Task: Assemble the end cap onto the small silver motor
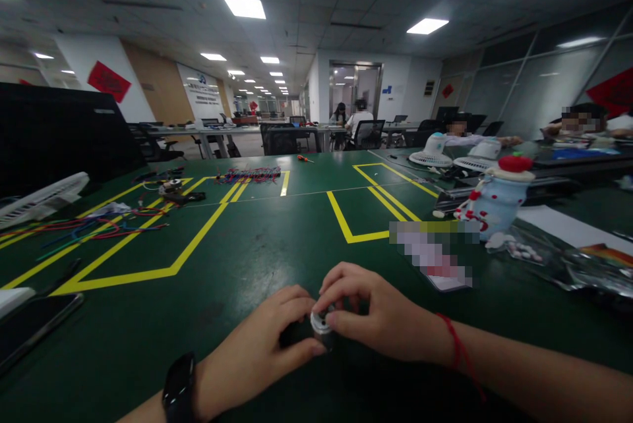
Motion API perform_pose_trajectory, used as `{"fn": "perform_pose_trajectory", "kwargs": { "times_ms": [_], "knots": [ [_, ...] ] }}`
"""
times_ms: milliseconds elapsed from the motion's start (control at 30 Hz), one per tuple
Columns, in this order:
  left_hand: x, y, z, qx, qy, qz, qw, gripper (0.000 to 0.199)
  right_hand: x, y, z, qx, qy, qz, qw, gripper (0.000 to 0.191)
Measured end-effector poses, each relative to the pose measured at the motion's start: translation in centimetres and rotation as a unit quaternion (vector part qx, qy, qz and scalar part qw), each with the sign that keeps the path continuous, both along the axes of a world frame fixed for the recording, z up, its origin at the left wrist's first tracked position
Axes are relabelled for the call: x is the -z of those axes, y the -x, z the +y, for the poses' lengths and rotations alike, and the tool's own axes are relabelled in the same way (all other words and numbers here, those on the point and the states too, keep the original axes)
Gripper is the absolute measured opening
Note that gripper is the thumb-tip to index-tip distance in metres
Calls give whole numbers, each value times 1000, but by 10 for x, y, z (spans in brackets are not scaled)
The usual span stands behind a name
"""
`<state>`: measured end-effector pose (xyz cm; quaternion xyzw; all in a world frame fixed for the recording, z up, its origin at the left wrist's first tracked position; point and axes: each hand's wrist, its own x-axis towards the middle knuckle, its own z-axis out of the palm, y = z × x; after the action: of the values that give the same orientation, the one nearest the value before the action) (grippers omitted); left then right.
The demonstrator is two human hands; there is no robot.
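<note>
Just above the green table, close to the front, is a small metal cylinder [322, 327] with a silver rim on top and a darker body below. Its top face shows small dark spots, partly hidden by fingers. My left hand [277, 334] is closed around its side, thumb in front and fingers behind. From the right, my right hand [368, 301] pinches at the top rim with thumb and fingertips. Whether anything smaller is between those right fingertips cannot be made out.
Green table [257, 232] with yellow tape outlines. A phone [39, 324] and colored wires [103, 225] lie left; a wire bundle [252, 174] and screwdriver [305, 159] farther back. Right are a blurred flat item [435, 258], a light-blue bottle [502, 202] and fans [431, 151]. People sit beyond.
</note>
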<state>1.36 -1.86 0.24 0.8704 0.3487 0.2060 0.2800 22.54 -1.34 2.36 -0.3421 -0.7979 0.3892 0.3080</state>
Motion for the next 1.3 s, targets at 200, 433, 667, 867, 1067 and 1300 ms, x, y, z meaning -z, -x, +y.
{"fn": "perform_pose_trajectory", "kwargs": {
  "times_ms": [200, 433, 667, 867, 1067, 1300],
  "knots": [
    [-2, 2, -1, -10, 5, 6, 1000, 15, 14, -20, 19, 93, 92, 88, 987, 18],
    [0, 2, -2, -11, 3, 5, 1000, 17, 27, -26, 31, 141, 135, 72, 978, 22],
    [0, 1, -1, -14, 8, 12, 1000, 15, 29, -19, 23, 62, 17, -60, 996, 17],
    [1, 1, -3, -13, 3, 5, 1000, 15, 12, -7, 8, 59, -37, 5, 998, 18],
    [3, 2, -2, -10, -4, 5, 1000, 14, 4, 5, -2, 47, -38, 39, 997, 6],
    [-3, 1, -1, -12, 2, 14, 1000, 14, 5, -23, 15, -7, -17, -40, 999, 10]
  ]
}}
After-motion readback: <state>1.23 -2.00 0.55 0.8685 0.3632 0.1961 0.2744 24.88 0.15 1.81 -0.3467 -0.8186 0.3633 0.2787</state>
